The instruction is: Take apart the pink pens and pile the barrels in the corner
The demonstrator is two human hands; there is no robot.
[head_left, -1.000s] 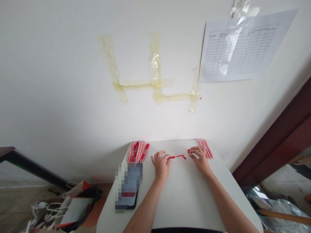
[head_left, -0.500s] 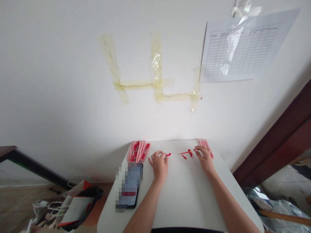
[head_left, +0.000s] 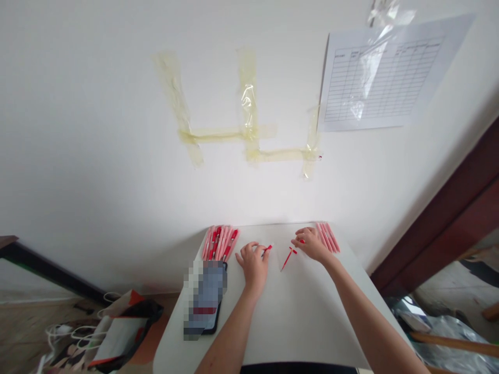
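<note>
My left hand (head_left: 253, 262) pinches a short red pen part (head_left: 267, 249) between thumb and fingertips, just above the white table (head_left: 296, 317). Over a second red pen piece (head_left: 302, 241) my right hand (head_left: 312, 242) is bent, its fingers closed around it and partly hiding it. A thin red pen refill (head_left: 287, 261) lies slanted beside the right fingertips, its point towards me. Against its upper end rests a small red tip piece (head_left: 293, 251).
Several pink and red pens (head_left: 220, 243) stand in a row at the back left, with a phone (head_left: 208, 298) in front. More pink pens (head_left: 328, 237) lie at the back right. Behind the table rises a white wall (head_left: 273, 197) bearing a taped paper sheet (head_left: 390, 78).
My right hand has moved left and inward. The refill, which was level at its fingertips, now lies slanted towards me. My left hand stays nearly where it was, with the red part.
</note>
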